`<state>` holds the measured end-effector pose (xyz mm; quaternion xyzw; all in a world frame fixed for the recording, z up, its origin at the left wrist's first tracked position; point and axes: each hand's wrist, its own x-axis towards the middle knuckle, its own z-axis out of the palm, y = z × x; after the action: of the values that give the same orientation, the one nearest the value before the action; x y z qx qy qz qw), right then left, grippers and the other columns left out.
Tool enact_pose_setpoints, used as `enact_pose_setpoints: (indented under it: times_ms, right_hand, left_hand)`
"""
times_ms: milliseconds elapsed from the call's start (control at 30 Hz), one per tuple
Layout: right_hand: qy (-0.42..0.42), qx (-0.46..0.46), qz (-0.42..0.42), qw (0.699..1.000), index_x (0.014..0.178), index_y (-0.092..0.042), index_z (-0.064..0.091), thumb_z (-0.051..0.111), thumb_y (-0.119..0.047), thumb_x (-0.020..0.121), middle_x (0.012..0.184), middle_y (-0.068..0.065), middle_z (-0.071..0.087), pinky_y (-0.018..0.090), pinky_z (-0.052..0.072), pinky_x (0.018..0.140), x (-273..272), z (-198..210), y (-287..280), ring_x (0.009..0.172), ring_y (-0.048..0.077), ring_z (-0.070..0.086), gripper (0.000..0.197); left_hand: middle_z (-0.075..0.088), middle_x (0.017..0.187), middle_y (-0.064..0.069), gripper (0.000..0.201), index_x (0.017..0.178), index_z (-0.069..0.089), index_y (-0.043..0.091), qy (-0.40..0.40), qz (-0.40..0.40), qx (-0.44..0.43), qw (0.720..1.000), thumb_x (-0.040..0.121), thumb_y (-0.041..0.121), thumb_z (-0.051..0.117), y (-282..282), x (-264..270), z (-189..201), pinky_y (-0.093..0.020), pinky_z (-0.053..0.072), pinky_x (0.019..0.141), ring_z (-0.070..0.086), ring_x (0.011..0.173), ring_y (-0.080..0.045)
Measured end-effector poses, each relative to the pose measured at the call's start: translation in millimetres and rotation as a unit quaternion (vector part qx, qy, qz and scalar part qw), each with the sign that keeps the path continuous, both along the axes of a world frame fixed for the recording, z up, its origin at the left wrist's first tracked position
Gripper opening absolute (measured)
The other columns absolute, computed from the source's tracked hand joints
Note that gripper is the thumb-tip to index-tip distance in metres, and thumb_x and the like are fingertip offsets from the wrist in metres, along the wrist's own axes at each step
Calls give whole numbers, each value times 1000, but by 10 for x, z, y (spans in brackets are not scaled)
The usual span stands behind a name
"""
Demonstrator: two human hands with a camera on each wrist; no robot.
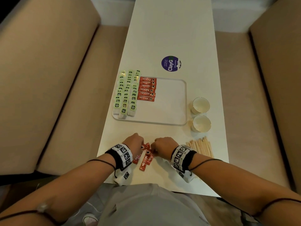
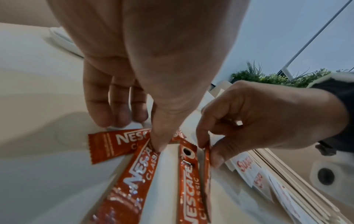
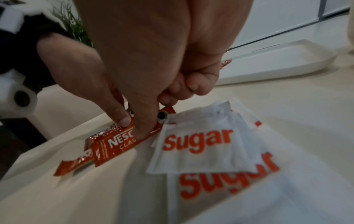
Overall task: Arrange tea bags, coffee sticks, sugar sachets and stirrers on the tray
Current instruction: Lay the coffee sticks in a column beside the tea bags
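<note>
Six sticks (image 1: 147,88) are already being shown in a column on the tray (image 1: 172,101), beside the tea bags (image 1: 127,92), each lying crosswise. Loose sticks (image 1: 145,156) are lying near the table's front edge, directly between both hands, long axes skewed and roughly perpendicular to the tray row, so turning is being called for. One is being pinched on edge by the right hand (image 1: 162,144), fingers curled. Another is being pinned under the thumb of the left hand (image 1: 132,142), fingers curled loosely. Sugar (image 3: 199,145) and stirrers (image 1: 201,146) are waiting to the right.
</note>
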<state>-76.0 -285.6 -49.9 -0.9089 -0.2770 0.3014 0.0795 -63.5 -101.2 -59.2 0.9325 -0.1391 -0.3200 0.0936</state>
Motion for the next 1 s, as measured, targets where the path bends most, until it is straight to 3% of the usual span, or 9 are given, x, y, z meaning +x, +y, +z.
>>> enact_pose_setpoints:
  times_ms: [233, 400, 467, 533, 567, 667, 767, 867, 1000]
  right_hand:
    - [-15, 19, -8, 1000, 110, -26, 73, 67, -38, 95, 99, -1, 61, 31, 41, 66, 113, 76, 48, 86, 25, 64, 20]
    - [4, 41, 19, 999, 110, -24, 74, 69, -38, 93, 103, 0, 60, 36, 53, 73, 130, 175, 134, 84, 24, 63, 23]
    - [16, 38, 46, 998, 113, -22, 73, 68, -37, 94, 104, 1, 64, 36, 53, 76, 97, 154, 214, 88, 24, 64, 25]
    - [21, 34, 66, 997, 114, -20, 72, 67, -35, 95, 104, 2, 67, 35, 52, 76, 60, 97, 303, 91, 25, 65, 25]
    - [22, 30, 68, 997, 116, -21, 70, 67, -34, 95, 104, 3, 68, 35, 52, 77, 48, 62, 343, 92, 26, 66, 25]
    - [25, 21, 56, 998, 126, -24, 62, 67, -32, 95, 104, 2, 72, 35, 50, 75, 54, -39, 395, 91, 27, 67, 32]
    - [28, 5, 74, 997, 117, -25, 65, 67, -30, 95, 97, 0, 71, 32, 48, 72, 100, -86, 405, 88, 25, 67, 23]
    - [29, -2, 80, 996, 114, -24, 69, 66, -33, 95, 100, 0, 69, 34, 52, 74, 137, -99, 376, 88, 25, 66, 22]
    - [18, 13, 70, 997, 114, -23, 70, 67, -39, 94, 109, 0, 59, 36, 54, 75, 135, -93, 308, 87, 26, 65, 26]
  left_hand:
    - [68, 105, -5, 20, 109, 60, 19, 11, 7, -5, 1000, 89, 13, 60, 244, -20, 19, -32, 49, 78, 62, 93, -24]
    - [68, 109, -3, 28, 119, 61, 17, 30, 78, -44, 996, 91, 19, 65, 386, -30, -3, -33, 53, 86, 65, 96, -22]
    - [69, 102, -3, 21, 111, 67, 14, 29, 80, -57, 995, 91, 22, 66, 423, 10, 35, -31, 51, 82, 64, 92, -21]
    - [64, 83, 2, 6, 90, 68, 16, 39, 88, -76, 992, 90, 22, 67, 487, 52, 92, -27, 46, 72, 58, 79, -19]
    - [59, 76, 4, 9, 82, 64, 17, 45, 102, -90, 990, 88, 22, 68, 527, 69, 118, -27, 44, 69, 55, 74, -18]
    - [56, 74, 4, 13, 79, 60, 21, 59, 152, -117, 980, 85, 26, 72, 662, 85, 156, -30, 46, 68, 53, 69, -17]
    - [55, 73, 4, 21, 73, 54, 24, 69, 175, -126, 974, 84, 24, 71, 762, 40, 147, -28, 41, 61, 50, 65, -14]
    - [62, 78, 2, 14, 81, 56, 17, 91, 202, -148, 964, 89, 22, 67, 814, -1, 123, -31, 44, 68, 58, 74, -18]
    - [76, 83, -4, 5, 95, 51, 10, 165, 294, -223, 915, 97, 12, 47, 795, -49, 181, -32, 52, 73, 70, 82, -21]
